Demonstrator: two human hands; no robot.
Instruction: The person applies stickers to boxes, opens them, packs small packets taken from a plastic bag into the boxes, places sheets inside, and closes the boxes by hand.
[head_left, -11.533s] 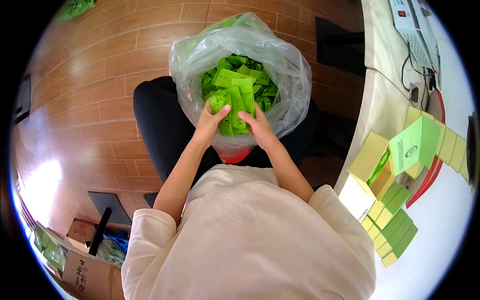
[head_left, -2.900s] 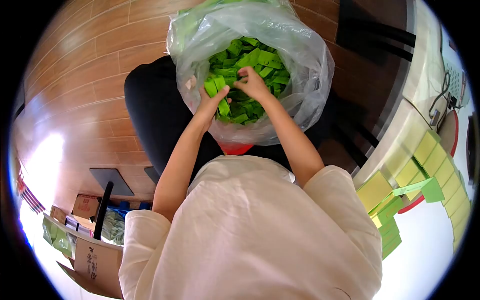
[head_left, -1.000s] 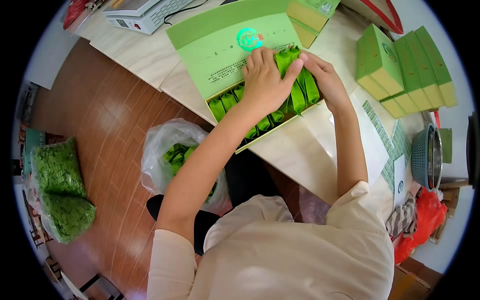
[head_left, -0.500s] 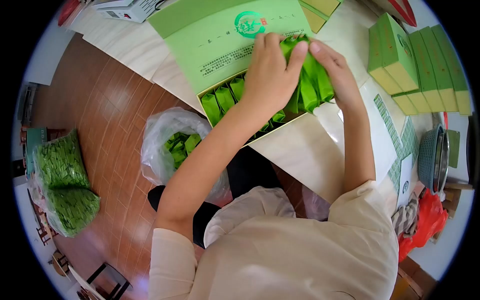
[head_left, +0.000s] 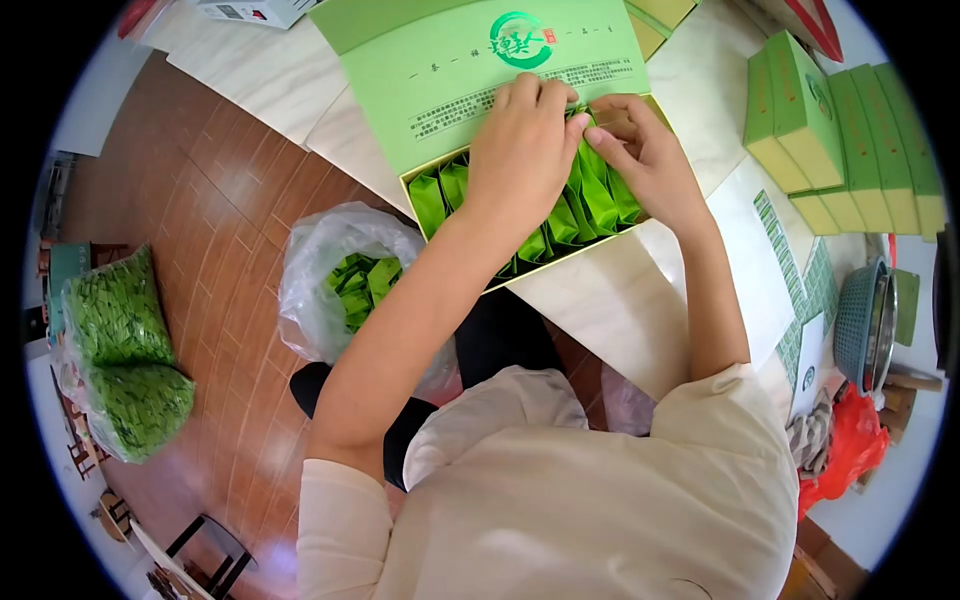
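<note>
An open green gift box [head_left: 408, 186] lies on the table, its printed lid tilted back. Shiny green foil packets [head_left: 596, 206] stand upright in rows inside. At the box's far side, my left hand [head_left: 525, 150] has its thumb and fingers closed around the packet tops. Facing it, my right hand [head_left: 655, 165] pinches the same group with bent fingers and thumb. My fingers hide the upper ends of these packets, and my left forearm covers part of the box's middle.
A clear plastic bag [head_left: 300, 290] with more green packets is beside my legs. Large filled bags [head_left: 125, 310] are on the floor at left. Closed green boxes [head_left: 795, 110] are stacked at right, near a basket [head_left: 857, 330] and a red bag [head_left: 850, 440].
The bunch of green packets held above the box has gone down into its right part. Both hands have lowered with it. The view has shifted slightly.
</note>
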